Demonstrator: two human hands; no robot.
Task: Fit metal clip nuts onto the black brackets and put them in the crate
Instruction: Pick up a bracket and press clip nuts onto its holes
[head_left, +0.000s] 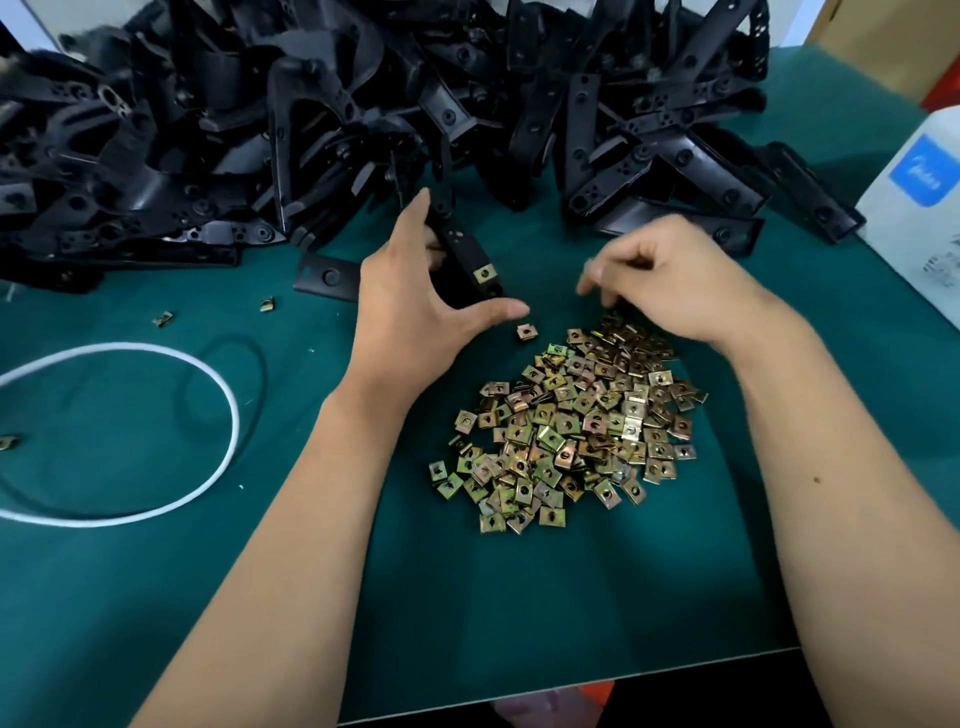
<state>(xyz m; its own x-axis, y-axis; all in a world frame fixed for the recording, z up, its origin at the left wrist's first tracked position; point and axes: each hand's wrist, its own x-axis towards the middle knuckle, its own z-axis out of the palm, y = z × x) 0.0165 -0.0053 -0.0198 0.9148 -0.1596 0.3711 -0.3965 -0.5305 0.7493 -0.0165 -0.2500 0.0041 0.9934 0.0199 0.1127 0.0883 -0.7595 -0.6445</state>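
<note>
The left hand (415, 301) holds a black bracket (467, 260) with one clip nut (483, 272) on it. The right hand (670, 280), fingers curled, blurry, reaches over the nut pile (571, 431); I cannot tell if it holds anything.

My count | black brackets (363, 104): one large heap, too many to tell, plus one in my left hand (415, 301) | clip nuts (571, 431): one pile, well over a hundred; four loose strays; one fitted | white cord loop (228, 415): one | white box (919, 208): one | my hands: two
</note>
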